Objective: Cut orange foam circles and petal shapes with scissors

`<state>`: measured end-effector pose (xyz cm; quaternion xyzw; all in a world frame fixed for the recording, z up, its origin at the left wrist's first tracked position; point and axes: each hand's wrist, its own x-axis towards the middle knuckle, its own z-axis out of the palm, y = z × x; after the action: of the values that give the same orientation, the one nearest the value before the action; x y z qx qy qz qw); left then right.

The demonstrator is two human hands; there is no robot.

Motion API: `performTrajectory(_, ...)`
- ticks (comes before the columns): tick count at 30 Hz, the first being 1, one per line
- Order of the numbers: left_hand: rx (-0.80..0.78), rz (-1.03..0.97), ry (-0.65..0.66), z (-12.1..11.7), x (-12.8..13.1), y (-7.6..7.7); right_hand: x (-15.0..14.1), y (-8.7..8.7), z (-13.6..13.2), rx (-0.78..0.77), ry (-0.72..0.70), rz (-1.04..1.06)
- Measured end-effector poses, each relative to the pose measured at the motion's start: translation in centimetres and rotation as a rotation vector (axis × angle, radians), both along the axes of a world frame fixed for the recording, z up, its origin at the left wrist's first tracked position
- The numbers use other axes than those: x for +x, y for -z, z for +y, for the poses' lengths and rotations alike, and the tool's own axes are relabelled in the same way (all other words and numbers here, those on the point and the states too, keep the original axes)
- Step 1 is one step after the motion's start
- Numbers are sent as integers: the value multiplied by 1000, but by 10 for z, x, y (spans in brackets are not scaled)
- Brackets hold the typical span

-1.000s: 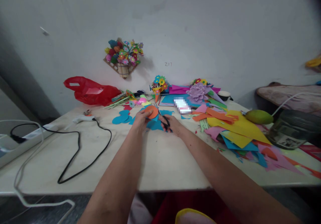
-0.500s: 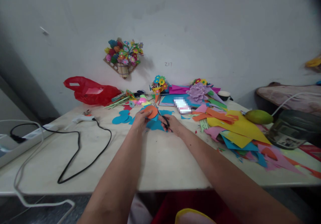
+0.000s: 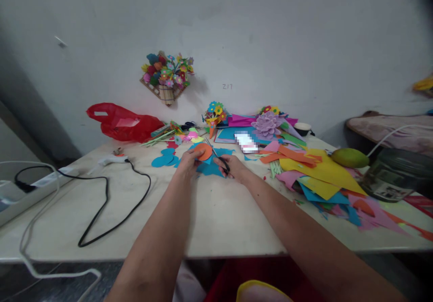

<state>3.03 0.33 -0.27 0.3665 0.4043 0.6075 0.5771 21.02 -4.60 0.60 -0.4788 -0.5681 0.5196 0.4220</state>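
Observation:
My left hand [image 3: 190, 160] pinches an orange round disc [image 3: 204, 152], which looks like craft foam or felt, by its left side. In my right hand [image 3: 234, 167] is a pair of scissors [image 3: 221, 160] with black handles. Its blades point up and to the left, beside the disc's right edge. Under both hands lie blue scraps [image 3: 210, 169] of similar sheet material. Several cut blue discs [image 3: 164, 160] rest on the table to the left of my left hand.
To the left are a glue gun [image 3: 113, 159] with a black cord and a power strip [image 3: 37, 187]. A red plastic bag [image 3: 126, 123] sits behind. A phone [image 3: 246, 142] lies ahead. Coloured sheets [image 3: 314, 169], a mango [image 3: 350, 157] and a jar [image 3: 394, 175] occupy the right.
The orange disc has shifted very slightly to the left. My right hand and the scissors have turned a little; both hands stay in nearly the same place.

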Motion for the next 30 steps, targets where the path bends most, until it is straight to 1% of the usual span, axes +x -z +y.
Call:
performTrajectory(11,-6,-14,18,-2,-1,-2,5,3,3,13,-12,7)
performTrajectory(17,-7,9,2,1,-4,1,4,7,8,19,-5,44)
performTrajectory(25,-35,-2,8,4,-6,4,3,6,7,6,9,50)
performTrajectory(30,-37,-4,20,4,-8,4,5,3,4,30,-9,22)
